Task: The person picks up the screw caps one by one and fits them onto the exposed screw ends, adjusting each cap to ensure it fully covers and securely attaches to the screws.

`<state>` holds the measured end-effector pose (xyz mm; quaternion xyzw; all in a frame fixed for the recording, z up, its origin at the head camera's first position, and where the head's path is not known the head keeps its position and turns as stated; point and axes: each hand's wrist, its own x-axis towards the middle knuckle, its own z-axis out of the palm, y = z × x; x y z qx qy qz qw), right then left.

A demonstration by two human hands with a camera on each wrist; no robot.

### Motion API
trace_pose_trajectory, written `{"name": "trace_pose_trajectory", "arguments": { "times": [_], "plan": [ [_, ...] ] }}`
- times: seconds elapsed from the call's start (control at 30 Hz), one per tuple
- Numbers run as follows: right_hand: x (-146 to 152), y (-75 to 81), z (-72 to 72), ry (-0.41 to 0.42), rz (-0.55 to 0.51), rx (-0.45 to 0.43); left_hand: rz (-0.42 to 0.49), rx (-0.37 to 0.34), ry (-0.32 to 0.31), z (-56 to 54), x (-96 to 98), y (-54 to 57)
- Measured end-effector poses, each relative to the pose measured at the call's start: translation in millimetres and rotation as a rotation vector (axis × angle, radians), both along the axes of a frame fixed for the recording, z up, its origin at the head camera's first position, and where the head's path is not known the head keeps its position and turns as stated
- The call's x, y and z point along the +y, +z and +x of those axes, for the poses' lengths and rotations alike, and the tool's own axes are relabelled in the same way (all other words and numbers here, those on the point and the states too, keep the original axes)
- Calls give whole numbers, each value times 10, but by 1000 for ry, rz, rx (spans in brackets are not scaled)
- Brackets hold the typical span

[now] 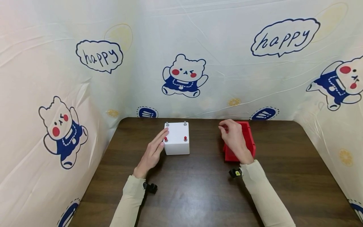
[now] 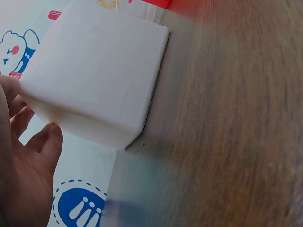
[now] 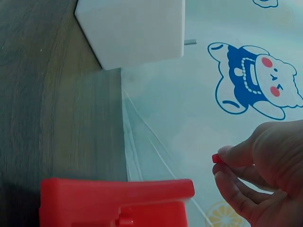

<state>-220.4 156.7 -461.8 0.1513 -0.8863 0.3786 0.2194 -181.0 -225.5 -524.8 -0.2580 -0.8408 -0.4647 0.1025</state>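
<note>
A white box [image 1: 177, 133] stands on the table with metal posts at its top corners. The two near posts carry red caps [image 1: 185, 138]; the two far posts [image 1: 185, 123] are bare metal. My left hand [image 1: 151, 154] rests along the box's left side, fingers extended, fingertips at the top edge. To the right, my right hand [image 1: 234, 137] is raised over a red tray [image 1: 248, 136] and partly hides it. Between thumb and fingertips it pinches a small red cap [image 3: 216, 158], seen in the right wrist view.
A brown wooden table [image 1: 198, 186] carries the box and the tray, with bare wood between them. Behind and at both sides hangs a pale cloth [image 1: 221, 94] printed with bears. In the right wrist view, a small red piece [image 3: 125, 220] shows inside the tray.
</note>
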Motion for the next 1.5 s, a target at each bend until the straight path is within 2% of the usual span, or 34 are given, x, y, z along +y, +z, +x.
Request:
{"name": "trace_pose_trajectory", "arguments": {
  "times": [0.6,0.9,1.23,1.5],
  "plan": [
    [-127,-7,-16,22,-34,28,-3,17,0,-4,3,-2],
    [-199,30,-28,40,-65,0,1,14,-4,-12,7,6],
    [-286,18,-87,54,-58,37,1,19,6,-9,1,-3],
    [-358,70,-90,71,-71,55,-1,23,1,-9,8,2]
  ]
}}
